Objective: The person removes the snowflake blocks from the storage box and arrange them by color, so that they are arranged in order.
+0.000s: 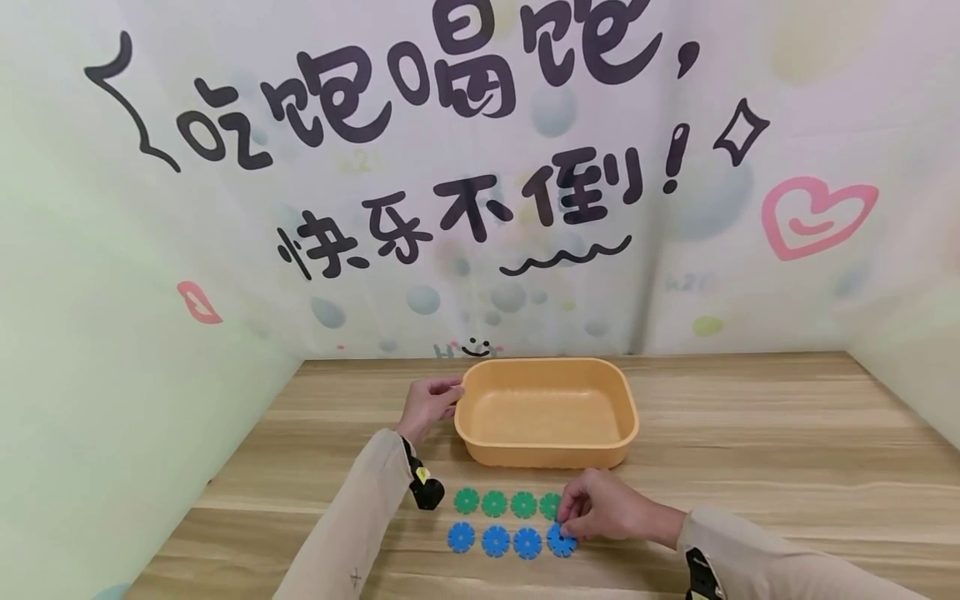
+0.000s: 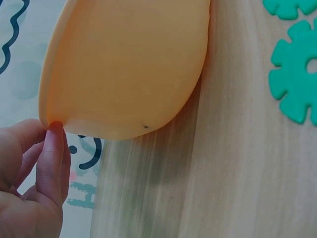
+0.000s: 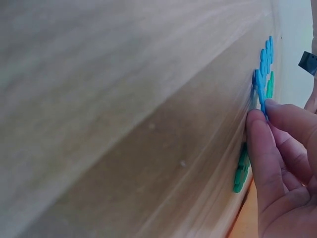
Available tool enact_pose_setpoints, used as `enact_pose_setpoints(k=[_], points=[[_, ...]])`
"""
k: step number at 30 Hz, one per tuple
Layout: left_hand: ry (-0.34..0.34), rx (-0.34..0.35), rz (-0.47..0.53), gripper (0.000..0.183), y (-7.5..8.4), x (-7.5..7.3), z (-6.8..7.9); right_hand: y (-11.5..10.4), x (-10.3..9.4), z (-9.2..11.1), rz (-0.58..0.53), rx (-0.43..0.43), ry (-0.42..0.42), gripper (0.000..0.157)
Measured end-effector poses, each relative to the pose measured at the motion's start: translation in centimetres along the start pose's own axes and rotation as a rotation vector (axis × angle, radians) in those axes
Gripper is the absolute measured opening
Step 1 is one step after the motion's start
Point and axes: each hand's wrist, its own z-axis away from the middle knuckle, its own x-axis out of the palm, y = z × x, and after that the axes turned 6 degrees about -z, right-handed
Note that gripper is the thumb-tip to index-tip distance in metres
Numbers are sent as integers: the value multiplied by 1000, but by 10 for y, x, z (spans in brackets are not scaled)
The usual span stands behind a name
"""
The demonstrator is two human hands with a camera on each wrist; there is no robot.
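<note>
An orange plastic basin (image 1: 547,456) stands on the table, and no objects show inside it. My left hand (image 1: 427,406) pinches its left rim between thumb and fingers, as the left wrist view also shows at the basin's corner (image 2: 129,74). In front of the basin lie two rows of notched, flower-like plastic discs: several green discs (image 1: 495,503) behind, several blue discs (image 1: 496,542) nearer me. With thumb and fingertips my right hand (image 1: 607,508) pinches the rightmost blue disc (image 3: 261,91), tilted slightly in the right wrist view. Its fingers partly cover the rightmost green disc (image 1: 550,504).
The wooden table (image 1: 750,467) reaches back to a printed cloth (image 1: 570,308) with black lettering. Pale walls rise at the left (image 1: 112,375) and right. A black wrist strap (image 1: 426,483) sits on the left sleeve, near the discs.
</note>
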Motion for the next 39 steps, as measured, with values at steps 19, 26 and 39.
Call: enact_pose_setpoints(k=[19,26,39], points=[[1,-13,-5,25,-1,0,-2,-1,0,0,70,-54,-8,7],[3,-12,4,25,-1,0,-1,-14,-11,1,42,-50,35,4],[2,7,16,25,-1,0,0,-45,-73,-23,-19,-1,173,12]])
